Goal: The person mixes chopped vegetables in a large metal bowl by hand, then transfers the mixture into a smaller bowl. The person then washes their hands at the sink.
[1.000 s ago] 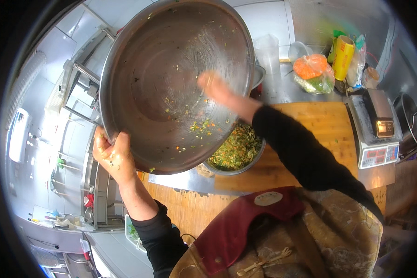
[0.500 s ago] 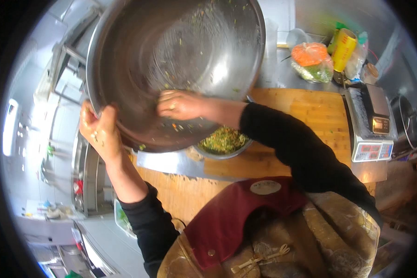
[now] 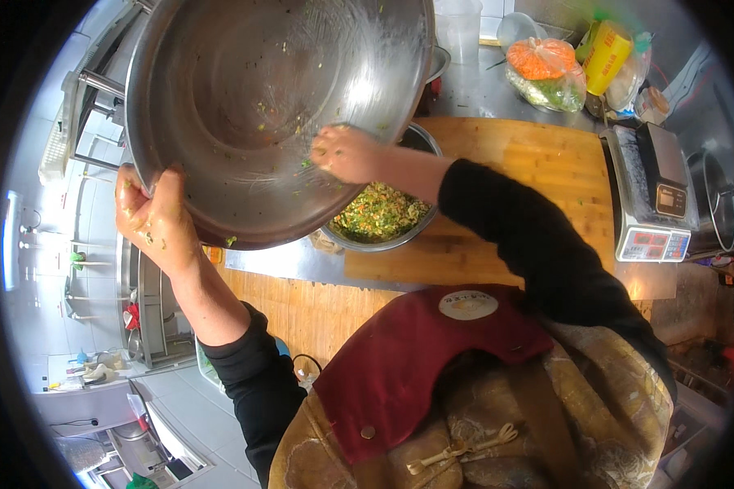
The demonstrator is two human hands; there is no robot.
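Observation:
A large metal basin (image 3: 220, 90) is tilted up in front of me, its inside smeared and dotted with chopped vegetable bits. My left hand (image 3: 156, 212) grips its rim at the lower left, fingers wrapped over the edge and bits of food stuck to the skin. Inside the basin, my right hand (image 3: 347, 155) is against the wall at the lower right with its fingers curled in; whatever they hold is hidden. Below that hand stands a smaller metal bowl (image 3: 370, 247) holding a chopped green and orange vegetable mix (image 3: 383, 213), partly covered by the basin and my forearm.
The smaller bowl stands on a wooden board (image 3: 538, 196). Right of the board is a digital scale (image 3: 648, 196), with a metal pot (image 3: 712, 204) beyond. Behind are bagged orange and green vegetables (image 3: 546, 73), a yellow roll (image 3: 607, 57) and a clear plastic container (image 3: 458, 31).
The basin and my left hand have shifted left and up in the picture. My right hand has slid rightward along the basin's inside wall. More of the smaller bowl shows.

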